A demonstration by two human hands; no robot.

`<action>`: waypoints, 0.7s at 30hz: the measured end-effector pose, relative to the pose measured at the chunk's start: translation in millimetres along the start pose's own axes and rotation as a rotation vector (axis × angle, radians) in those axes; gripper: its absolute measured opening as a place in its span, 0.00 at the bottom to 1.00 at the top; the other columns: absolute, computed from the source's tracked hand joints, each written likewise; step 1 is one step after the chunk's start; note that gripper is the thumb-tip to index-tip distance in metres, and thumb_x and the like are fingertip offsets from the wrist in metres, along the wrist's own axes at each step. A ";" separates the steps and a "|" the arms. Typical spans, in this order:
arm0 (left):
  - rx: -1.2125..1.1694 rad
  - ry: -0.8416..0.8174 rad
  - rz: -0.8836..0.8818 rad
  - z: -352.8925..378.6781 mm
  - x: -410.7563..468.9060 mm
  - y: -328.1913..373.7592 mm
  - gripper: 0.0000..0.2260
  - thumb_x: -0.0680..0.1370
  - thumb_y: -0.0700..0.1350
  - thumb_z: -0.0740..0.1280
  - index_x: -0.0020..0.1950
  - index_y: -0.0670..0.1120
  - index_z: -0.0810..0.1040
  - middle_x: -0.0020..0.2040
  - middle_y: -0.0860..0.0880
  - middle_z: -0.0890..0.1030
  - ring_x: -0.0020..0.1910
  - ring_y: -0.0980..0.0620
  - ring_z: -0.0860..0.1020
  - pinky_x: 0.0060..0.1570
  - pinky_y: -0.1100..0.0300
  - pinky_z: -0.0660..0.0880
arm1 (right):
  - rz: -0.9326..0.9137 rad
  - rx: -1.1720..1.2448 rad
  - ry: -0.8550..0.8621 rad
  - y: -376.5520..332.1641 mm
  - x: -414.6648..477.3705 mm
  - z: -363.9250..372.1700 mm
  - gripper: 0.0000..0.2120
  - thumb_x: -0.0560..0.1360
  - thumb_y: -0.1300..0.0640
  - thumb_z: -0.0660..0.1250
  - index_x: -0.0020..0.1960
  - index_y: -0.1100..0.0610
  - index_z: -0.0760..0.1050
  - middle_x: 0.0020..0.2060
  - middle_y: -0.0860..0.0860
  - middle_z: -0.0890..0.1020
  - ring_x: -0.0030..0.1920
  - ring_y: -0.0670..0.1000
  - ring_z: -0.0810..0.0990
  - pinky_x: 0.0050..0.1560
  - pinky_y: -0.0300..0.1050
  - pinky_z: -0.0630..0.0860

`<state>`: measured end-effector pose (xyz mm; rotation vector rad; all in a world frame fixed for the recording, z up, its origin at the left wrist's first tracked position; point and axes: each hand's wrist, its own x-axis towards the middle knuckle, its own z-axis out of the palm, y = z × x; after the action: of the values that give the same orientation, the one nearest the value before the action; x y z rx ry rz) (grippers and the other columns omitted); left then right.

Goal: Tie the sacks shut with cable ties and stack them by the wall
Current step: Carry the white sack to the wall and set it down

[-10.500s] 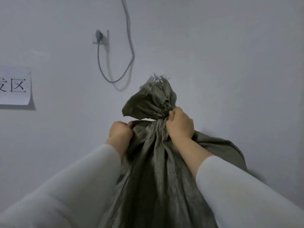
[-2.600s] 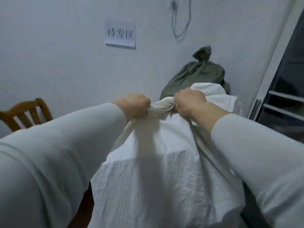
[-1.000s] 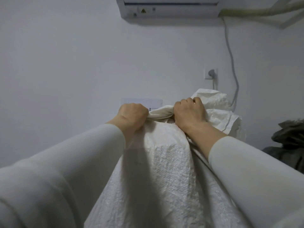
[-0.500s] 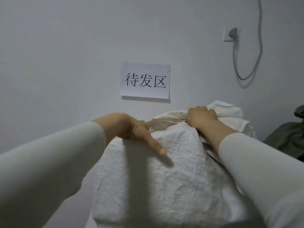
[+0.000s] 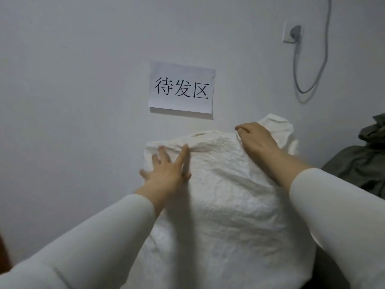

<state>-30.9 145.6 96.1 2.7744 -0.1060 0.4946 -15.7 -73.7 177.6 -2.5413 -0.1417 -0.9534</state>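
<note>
A full white woven sack (image 5: 225, 197) leans against the white wall in front of me, under a paper sign. My left hand (image 5: 166, 167) lies flat on its upper left side, fingers spread, holding nothing. My right hand (image 5: 256, 138) rests on the sack's top near the bunched neck (image 5: 279, 126); its fingers curl over the fabric, and whether they grip it is hidden. A dark green sack (image 5: 362, 163) stands at the right against the same wall. No cable tie is visible.
A paper sign (image 5: 181, 89) with printed characters is taped to the wall. A wall socket (image 5: 291, 34) with a grey cable (image 5: 308, 80) hangs at upper right. A brown edge (image 5: 3, 253) shows at the lower left.
The white sack went from carried by its neck to resting against the wall. My left hand let go of the neck and now lies flat on the sack; my right hand stays at the top.
</note>
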 end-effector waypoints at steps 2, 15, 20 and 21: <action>-0.107 -0.205 -0.030 24.5 -7.0 -19.8 0.41 0.71 0.68 0.62 0.74 0.65 0.39 0.76 0.39 0.40 0.76 0.36 0.45 0.72 0.39 0.53 | 0.001 -0.039 0.046 -3.1 -18.1 -0.1 0.20 0.80 0.47 0.51 0.60 0.53 0.76 0.63 0.56 0.75 0.64 0.58 0.71 0.69 0.52 0.61; -0.161 -0.241 -0.025 76.9 -30.0 -30.2 0.62 0.57 0.64 0.77 0.68 0.69 0.27 0.71 0.44 0.24 0.71 0.36 0.28 0.71 0.37 0.47 | 0.030 -0.538 -0.127 51.5 -123.0 80.3 0.47 0.63 0.23 0.53 0.68 0.35 0.25 0.73 0.56 0.28 0.71 0.61 0.25 0.60 0.75 0.28; -0.144 -0.190 -0.082 87.8 -25.2 -26.3 0.61 0.58 0.68 0.74 0.66 0.68 0.24 0.71 0.43 0.23 0.71 0.36 0.28 0.70 0.33 0.48 | -0.088 -0.461 -0.214 58.7 -96.1 87.3 0.46 0.66 0.24 0.53 0.72 0.38 0.30 0.77 0.52 0.42 0.77 0.54 0.44 0.65 0.71 0.30; -0.130 -0.173 -0.103 88.1 -22.5 -25.2 0.60 0.57 0.71 0.72 0.66 0.68 0.24 0.72 0.43 0.24 0.72 0.37 0.29 0.69 0.32 0.49 | -0.100 -0.406 -0.229 58.6 -87.0 87.3 0.44 0.66 0.23 0.50 0.73 0.37 0.32 0.77 0.51 0.43 0.77 0.53 0.45 0.66 0.69 0.29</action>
<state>-20.1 141.3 2.5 2.6735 -0.0329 0.2134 -15.0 -85.8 41.7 -3.0426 -0.1564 -0.7868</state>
